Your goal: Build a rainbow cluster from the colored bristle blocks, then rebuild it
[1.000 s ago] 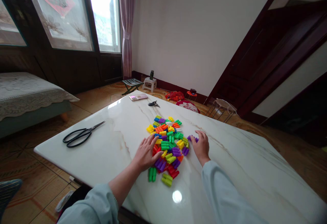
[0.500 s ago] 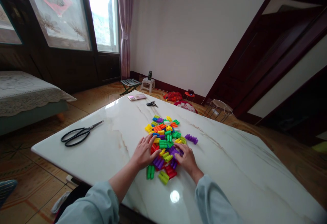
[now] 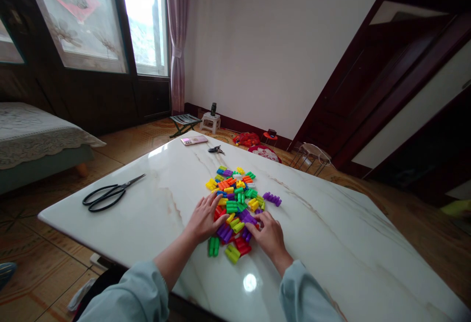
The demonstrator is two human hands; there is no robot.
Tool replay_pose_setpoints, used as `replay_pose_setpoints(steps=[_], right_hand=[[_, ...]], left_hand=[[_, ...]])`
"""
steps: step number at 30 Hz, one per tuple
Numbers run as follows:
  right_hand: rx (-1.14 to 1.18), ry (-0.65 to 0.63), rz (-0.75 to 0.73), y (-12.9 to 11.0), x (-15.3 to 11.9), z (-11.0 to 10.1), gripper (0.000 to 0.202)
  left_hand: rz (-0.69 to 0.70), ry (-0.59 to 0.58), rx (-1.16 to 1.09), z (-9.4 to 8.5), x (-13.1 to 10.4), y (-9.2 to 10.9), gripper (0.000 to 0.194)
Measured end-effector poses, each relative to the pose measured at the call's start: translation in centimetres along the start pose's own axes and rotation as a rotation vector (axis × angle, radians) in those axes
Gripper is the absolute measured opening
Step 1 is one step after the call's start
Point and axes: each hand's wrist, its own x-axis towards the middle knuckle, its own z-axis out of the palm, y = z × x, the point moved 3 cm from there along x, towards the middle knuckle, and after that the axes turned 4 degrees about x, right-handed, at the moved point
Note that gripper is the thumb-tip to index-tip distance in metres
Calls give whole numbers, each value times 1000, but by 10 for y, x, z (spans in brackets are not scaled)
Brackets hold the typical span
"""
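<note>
A pile of colourful plastic building blocks [image 3: 231, 207], shaped like short joined tubes, lies on the white marbled table [image 3: 316, 243]. My left hand [image 3: 203, 220] rests along the left side of the pile, fingers stretched out and thumb apart, close to red and purple blocks. On the right side, my right hand [image 3: 270, 236] has its fingers bent and its thumb apart over a purple block [image 3: 247, 216]. Whether it grips that block does not show. Near me lie a green block [image 3: 213, 246] and a lime block [image 3: 232, 253]. A purple block strip [image 3: 272, 198] sits apart at the right.
Black-handled scissors [image 3: 110, 194] lie on the table's left part. Toward the far corner are a phone [image 3: 194, 140] and a dark key-like bunch [image 3: 216, 150]. Beyond the table stand a folding stool [image 3: 185, 120] and a white stool [image 3: 211, 122]. A bed [image 3: 44, 136] is at left.
My right hand has drawn slightly toward me, and yellow blocks by its fingertips show more. My left hand stays at the pile's left side. The whole view has shifted a little.
</note>
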Motion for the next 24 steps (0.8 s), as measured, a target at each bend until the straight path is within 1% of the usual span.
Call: replay_pose_setpoints(steps=[3, 6, 9, 11, 13, 17, 19, 21, 23, 24], right_hand=[[114, 42, 49, -1, -3, 2, 18], [327, 87, 85, 1, -4, 2, 16], [497, 161, 132, 7, -1, -6, 20], [521, 215, 156, 12, 5, -19, 22], [475, 268, 147, 15, 14, -37, 25], [363, 442, 64, 15, 38, -81, 30], [333, 534, 28, 19, 44, -93, 31], [276, 616, 18, 31, 42, -91, 32], [201, 651, 27, 50, 31, -76, 32], [162, 629, 26, 61, 25, -65, 32]], left_hand=[[-5, -3, 6, -1, 0, 0, 67], [1, 8, 0, -1, 0, 1, 66], [-3, 13, -2, -2, 0, 1, 66], [-3, 10, 2, -2, 0, 1, 66], [-2, 4, 7, -2, 0, 1, 66], [-4, 2, 4, -2, 0, 1, 65], [-5, 1, 0, -2, 0, 1, 65], [-2, 4, -6, -2, 0, 0, 65], [1, 11, -15, -1, 0, 0, 65], [-1, 12, -19, -2, 0, 0, 65]])
